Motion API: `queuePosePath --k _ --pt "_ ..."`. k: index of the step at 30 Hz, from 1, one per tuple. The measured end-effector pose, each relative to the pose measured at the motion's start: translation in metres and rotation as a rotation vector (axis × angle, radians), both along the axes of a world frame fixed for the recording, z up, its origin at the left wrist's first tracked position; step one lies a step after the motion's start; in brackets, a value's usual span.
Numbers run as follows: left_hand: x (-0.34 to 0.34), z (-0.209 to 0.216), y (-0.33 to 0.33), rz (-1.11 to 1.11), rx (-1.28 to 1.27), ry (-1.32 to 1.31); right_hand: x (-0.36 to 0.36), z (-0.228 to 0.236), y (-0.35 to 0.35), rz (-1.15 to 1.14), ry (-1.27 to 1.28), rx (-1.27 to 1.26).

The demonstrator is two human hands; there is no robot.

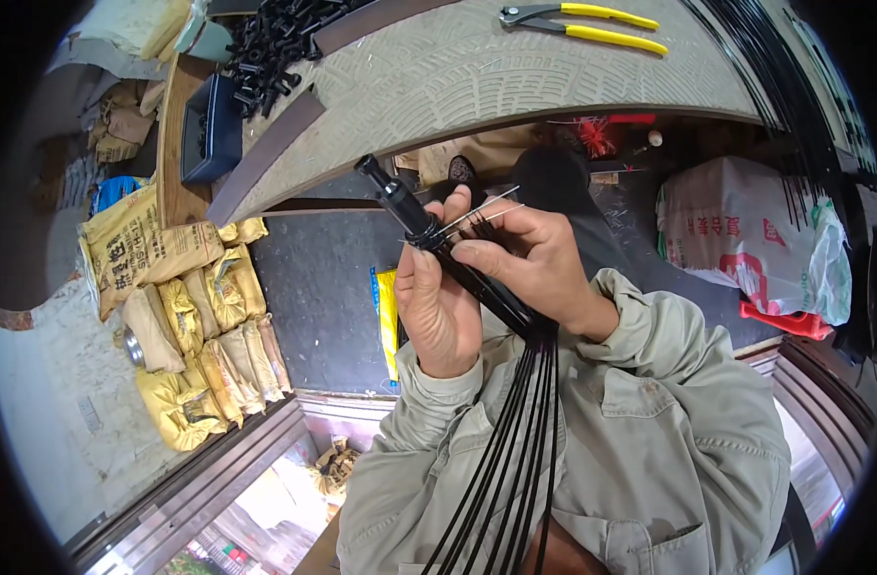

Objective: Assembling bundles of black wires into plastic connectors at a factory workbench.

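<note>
My left hand (440,311) is closed around a black plastic umbrella runner (400,203), a stepped tube tilted up to the left, with its thumb and fingertips at the collar. Long thin black umbrella ribs (491,450) run from there down across my lap, bunched together near my right wrist and fanning out below. My right hand (534,264) is closed beside the collar, thumb and fingers pinching thin silvery wire (486,213). Two wire ends stick out past its fingers. Exactly how the wire passes round the collar is hidden by my fingertips.
Ahead stands a workbench (553,86) with yellow-handled pliers (584,29), a heap of black plastic parts (276,57) and a blue bin (213,129). More black ribs (793,77) hang off its right end. Brown and yellow packages (208,326) lie left, a white sack (736,230) right.
</note>
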State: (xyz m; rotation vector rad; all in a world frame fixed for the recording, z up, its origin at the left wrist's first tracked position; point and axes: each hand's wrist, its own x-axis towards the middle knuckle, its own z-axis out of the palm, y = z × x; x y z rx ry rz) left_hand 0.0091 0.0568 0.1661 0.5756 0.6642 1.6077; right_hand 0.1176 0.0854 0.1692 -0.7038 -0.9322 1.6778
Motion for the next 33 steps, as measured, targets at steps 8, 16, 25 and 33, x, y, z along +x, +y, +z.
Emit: queuePosePath --k 8,16,25,33 --pt "0.0 -0.004 -0.004 0.012 -0.029 -0.012 -0.003 0.001 0.001 0.055 0.027 -0.043" --pt "0.008 -0.003 -0.001 0.032 -0.004 -0.02 0.004 -0.002 0.008 0.143 0.024 -0.05" --pt "-0.02 0.006 -0.002 -0.171 -0.111 0.223 0.013 -0.008 0.02 0.508 0.262 -0.253" --pt "0.0 0.013 -0.011 0.144 0.428 0.33 -0.01 0.009 0.019 -0.022 0.103 0.239"
